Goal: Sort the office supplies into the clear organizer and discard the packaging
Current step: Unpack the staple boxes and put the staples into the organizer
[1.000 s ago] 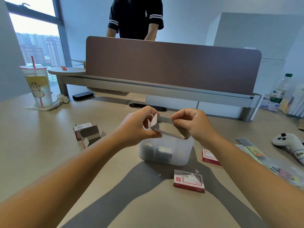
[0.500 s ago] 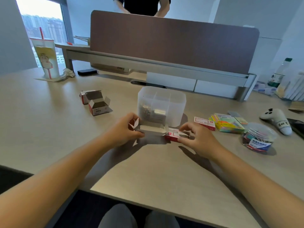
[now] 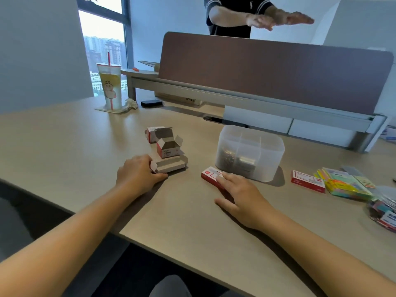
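Note:
The clear organizer [image 3: 270, 146] stands mid-table with metal clips in its near compartments. My left hand [image 3: 137, 174] grips the end of an empty grey inner tray [image 3: 170, 165] resting on the table, beside two opened red-and-white boxes [image 3: 169, 146]. My right hand [image 3: 240, 194] lies fingers-spread on a flat red staple box [image 3: 211, 175] just in front of the organizer. Another red box [image 3: 307, 181] and a pack of coloured sticky notes [image 3: 345, 183] lie to the right.
A drink cup with a straw [image 3: 110, 86] stands at the far left. A brown desk divider [image 3: 267, 71] runs across the back, with a person's arms above it. A round tub of coloured clips [image 3: 383, 211] sits at the right edge. The table's near edge runs diagonally below my forearms.
My left hand carried the empty tray leftwards and set it down by the opened boxes. My right hand settled onto the red box in front of the organizer.

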Demonstrator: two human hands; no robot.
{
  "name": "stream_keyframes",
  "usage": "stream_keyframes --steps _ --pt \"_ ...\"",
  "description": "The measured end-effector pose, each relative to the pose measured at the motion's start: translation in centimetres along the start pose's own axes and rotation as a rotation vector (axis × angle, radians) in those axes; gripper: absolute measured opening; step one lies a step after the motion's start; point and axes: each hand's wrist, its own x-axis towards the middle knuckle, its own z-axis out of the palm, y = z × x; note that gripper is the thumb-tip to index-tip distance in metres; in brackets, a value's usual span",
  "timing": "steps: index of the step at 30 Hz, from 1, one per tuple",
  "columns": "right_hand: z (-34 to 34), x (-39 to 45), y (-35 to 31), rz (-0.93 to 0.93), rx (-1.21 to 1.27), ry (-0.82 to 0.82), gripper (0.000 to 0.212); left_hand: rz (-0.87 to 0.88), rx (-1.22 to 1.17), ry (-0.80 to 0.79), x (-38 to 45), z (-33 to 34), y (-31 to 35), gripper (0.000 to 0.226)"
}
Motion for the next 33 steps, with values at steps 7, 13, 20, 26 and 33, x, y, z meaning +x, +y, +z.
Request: stream_keyframes --steps 7,13,20,26,33 --pt "2.0 7.6 -2.2 0.04 0.045 -0.084 0.066 -0.09 0.049 -0.011 3.2 -0.6 -2.8 0.043" --pt "3.3 12.1 -2.3 0.032 0.062 -0.106 0.068 -0.084 0.064 -0.044 5.6 -0.7 -3.7 0.046" --pt "3.4 12.5 -2.7 0.042 0.114 0.015 0.068 0.003 0.031 0.039 4.9 -1.0 -3.3 0.066" --pt "1.2 6.7 -1.4 -0.108 -0.034 0.032 0.051 0.336 0.026 0.049 0.9 -1.4 1.1 0.061" --pt "-1.5 -3.0 5.9 0.06 -0.077 0.06 0.035 0.673 0.102 -0.3 -3.2 1.9 9.3 0.055"
